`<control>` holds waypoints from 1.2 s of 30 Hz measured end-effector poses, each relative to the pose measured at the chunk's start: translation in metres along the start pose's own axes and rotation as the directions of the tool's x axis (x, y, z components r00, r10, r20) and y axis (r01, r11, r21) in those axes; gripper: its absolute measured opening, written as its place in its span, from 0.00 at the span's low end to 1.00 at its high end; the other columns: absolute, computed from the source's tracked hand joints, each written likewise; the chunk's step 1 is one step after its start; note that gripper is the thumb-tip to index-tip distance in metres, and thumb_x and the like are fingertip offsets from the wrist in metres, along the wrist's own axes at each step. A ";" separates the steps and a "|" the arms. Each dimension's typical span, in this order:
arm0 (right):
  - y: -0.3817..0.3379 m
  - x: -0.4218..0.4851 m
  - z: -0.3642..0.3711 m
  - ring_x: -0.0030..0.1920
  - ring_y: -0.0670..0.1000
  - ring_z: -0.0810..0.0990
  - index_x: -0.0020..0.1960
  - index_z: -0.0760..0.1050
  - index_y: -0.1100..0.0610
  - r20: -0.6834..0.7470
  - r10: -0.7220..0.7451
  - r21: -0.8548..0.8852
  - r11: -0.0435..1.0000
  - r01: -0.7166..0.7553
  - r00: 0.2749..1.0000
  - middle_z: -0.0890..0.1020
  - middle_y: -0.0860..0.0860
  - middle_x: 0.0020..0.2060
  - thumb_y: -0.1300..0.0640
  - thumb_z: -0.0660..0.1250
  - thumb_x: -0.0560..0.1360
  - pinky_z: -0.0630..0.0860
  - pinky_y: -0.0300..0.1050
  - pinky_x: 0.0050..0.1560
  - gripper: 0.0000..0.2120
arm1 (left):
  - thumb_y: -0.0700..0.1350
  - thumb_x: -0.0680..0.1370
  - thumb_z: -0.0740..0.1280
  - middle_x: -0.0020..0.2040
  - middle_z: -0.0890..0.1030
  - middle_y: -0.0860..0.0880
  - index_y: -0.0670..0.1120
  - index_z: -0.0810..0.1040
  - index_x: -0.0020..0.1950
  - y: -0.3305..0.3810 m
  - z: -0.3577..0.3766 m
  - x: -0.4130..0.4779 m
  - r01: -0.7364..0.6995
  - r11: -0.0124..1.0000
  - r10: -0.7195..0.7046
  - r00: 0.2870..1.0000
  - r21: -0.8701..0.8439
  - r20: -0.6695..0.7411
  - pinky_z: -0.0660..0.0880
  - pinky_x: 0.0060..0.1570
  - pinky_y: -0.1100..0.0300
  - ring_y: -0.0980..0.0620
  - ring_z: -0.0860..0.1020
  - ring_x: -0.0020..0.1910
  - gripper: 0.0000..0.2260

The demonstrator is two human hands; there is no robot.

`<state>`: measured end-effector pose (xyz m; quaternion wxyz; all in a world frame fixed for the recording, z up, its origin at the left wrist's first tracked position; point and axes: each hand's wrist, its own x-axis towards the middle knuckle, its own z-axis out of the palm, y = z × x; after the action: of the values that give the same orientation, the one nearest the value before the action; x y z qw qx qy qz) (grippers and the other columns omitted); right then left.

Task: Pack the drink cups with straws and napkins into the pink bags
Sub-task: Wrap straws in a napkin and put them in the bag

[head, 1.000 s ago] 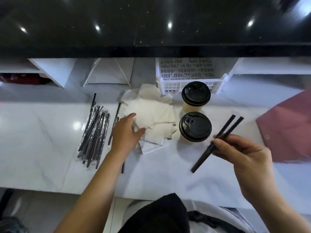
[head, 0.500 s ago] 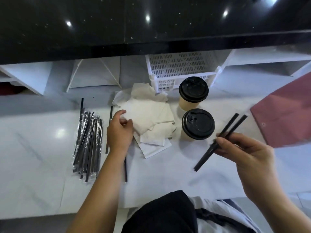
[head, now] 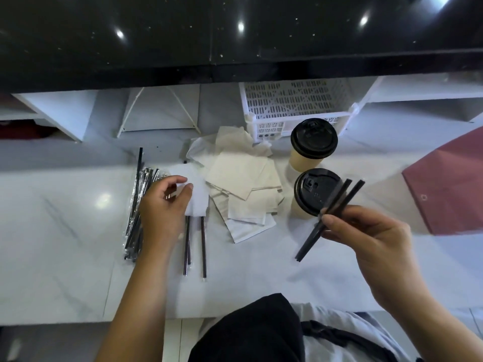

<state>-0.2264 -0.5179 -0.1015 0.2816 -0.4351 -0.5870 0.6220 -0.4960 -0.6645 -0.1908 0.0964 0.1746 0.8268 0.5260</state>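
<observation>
Two paper drink cups with black lids stand on the white counter (head: 261,283), right of centre: the far cup (head: 312,145) just in front of a white perforated basket (head: 295,105), the near cup (head: 315,194) just beside it, towards the person. Two black straws (head: 329,218) are pinched between the thumb and fingers of the right hand (head: 371,239) and held slanted in the air, their upper ends crossing in front of the near cup's lid. A loose heap of beige napkins (head: 243,178) is spread on the counter to the left of the cups. A single white napkin (head: 194,197) is gripped at its edge by the curled fingers of the left hand (head: 162,205), at the left border of the heap. Two unwrapped black straws (head: 194,246) lie on the counter partly under that napkin, pointing towards the person. Further left, a bundle of wrapped straws (head: 137,205) lies lengthwise, partly covered by the left hand. A pink bag (head: 449,184) lies flat at the far right, well apart from the cups. A black glossy ledge (head: 235,35) runs across the far side.
</observation>
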 end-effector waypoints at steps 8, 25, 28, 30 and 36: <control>-0.002 0.002 -0.001 0.50 0.55 0.85 0.43 0.87 0.55 0.255 -0.015 0.009 1.000 0.013 0.967 0.87 0.55 0.45 0.59 0.73 0.66 0.81 0.52 0.57 0.07 | 0.33 0.74 0.72 0.51 0.79 0.42 0.56 0.78 0.58 0.042 0.008 -0.022 0.115 0.944 -0.036 0.967 -0.308 0.253 0.76 0.44 0.58 0.53 0.79 0.43 0.20; 0.000 0.002 -0.016 0.42 0.56 0.85 0.38 0.86 0.58 0.267 0.151 0.311 0.921 -0.233 0.952 0.87 0.58 0.39 0.57 0.75 0.61 0.81 0.48 0.50 0.07 | 0.33 0.71 0.74 0.44 0.77 0.47 0.59 0.77 0.64 0.092 0.049 -0.092 0.289 0.844 0.127 0.711 -0.452 0.692 0.77 0.47 0.59 0.51 0.78 0.47 0.28; 0.000 0.004 -0.022 0.40 0.52 0.84 0.39 0.87 0.54 0.136 -0.001 0.156 0.988 -0.020 0.991 0.87 0.54 0.38 0.58 0.75 0.65 0.81 0.44 0.47 0.04 | 0.37 0.72 0.75 0.44 0.80 0.47 0.56 0.80 0.62 0.090 0.045 -0.083 0.280 0.860 0.119 0.703 -0.426 0.701 0.77 0.50 0.58 0.49 0.79 0.47 0.21; 0.000 0.004 -0.027 0.40 0.50 0.84 0.42 0.87 0.49 0.100 -0.087 0.091 0.993 0.078 0.991 0.87 0.52 0.39 0.60 0.74 0.66 0.80 0.42 0.47 0.08 | 0.40 0.74 0.75 0.44 0.82 0.49 0.54 0.82 0.58 0.077 0.045 -0.063 0.199 0.928 0.023 0.812 -0.314 0.583 0.78 0.52 0.57 0.50 0.81 0.49 0.15; 0.001 0.004 -0.037 0.33 0.50 0.77 0.63 0.76 0.34 0.150 -0.184 0.035 0.983 0.180 0.971 0.79 0.54 0.29 0.60 0.75 0.65 0.78 0.42 0.44 0.32 | 0.47 0.76 0.73 0.57 0.81 0.49 0.49 0.78 0.64 0.025 0.048 0.015 0.056 0.953 -0.119 0.973 0.298 0.196 0.76 0.59 0.52 0.47 0.79 0.57 0.17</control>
<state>-0.1962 -0.4964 -0.1007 0.2962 -0.3275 -0.6377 0.6311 -0.4886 -0.6090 -0.1884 0.1804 0.2047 0.8870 0.3725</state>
